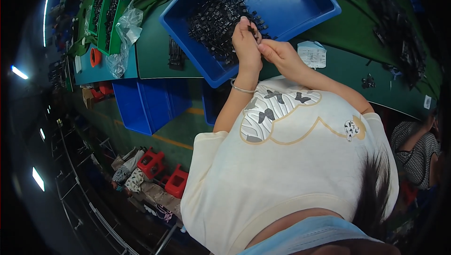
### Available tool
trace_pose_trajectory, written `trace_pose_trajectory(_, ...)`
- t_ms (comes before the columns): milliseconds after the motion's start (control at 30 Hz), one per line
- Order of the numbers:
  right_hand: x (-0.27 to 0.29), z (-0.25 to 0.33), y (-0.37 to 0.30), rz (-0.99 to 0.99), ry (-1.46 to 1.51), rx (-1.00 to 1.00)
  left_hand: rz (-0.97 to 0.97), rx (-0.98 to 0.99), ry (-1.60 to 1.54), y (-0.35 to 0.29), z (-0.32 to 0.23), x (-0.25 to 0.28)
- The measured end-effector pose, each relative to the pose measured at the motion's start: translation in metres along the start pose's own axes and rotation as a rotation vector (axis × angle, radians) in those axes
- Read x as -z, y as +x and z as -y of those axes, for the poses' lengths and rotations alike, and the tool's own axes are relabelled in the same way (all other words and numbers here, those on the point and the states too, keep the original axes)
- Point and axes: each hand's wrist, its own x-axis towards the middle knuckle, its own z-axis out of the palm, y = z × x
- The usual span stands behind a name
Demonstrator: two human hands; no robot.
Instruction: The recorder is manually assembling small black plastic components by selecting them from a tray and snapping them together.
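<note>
Both hands meet over the near wall of a blue plastic bin (213, 77). My left hand (247, 46), with a bangle at its wrist, is closed around small black plastic parts; a dark piece (252, 30) shows between thumb and fingers. Touching its fingers from the right, my right hand (282, 56) is closed in a pinch. Whatever lies between those fingertips is hidden. Below the hands, a heap of small black plastic parts (213, 22) fills the left side of the bin.
Long green trays (112, 29) of black parts and a crumpled clear bag (127, 29) are at left, near an orange ring (95, 57). A printed paper packet (312, 54) lies right of the bin. Black strips (399, 34) cover the far right. Red stools (176, 182) stand on the floor.
</note>
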Motion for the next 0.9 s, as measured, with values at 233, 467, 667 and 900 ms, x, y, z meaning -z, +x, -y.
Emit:
trace_pose_trajectory(233,0.0,0.003,-0.012,-0.113,-0.211,0.183,0.257,0.532,-0.419,0.013,0.0,0.005)
trace_pose_trajectory(467,-0.01,0.004,-0.015,0.1,0.074,0.106,-0.005,0.242,-0.408,0.045,-0.015,0.041)
trace_pose_trajectory(667,0.001,-0.006,0.008,0.062,0.258,-0.262,-0.126,-0.041,-0.038,0.02,-0.003,0.013)
trace_pose_trajectory(900,-0.002,-0.003,0.001,-0.081,-0.366,0.208,0.16,0.481,-0.355,0.018,0.009,0.013)
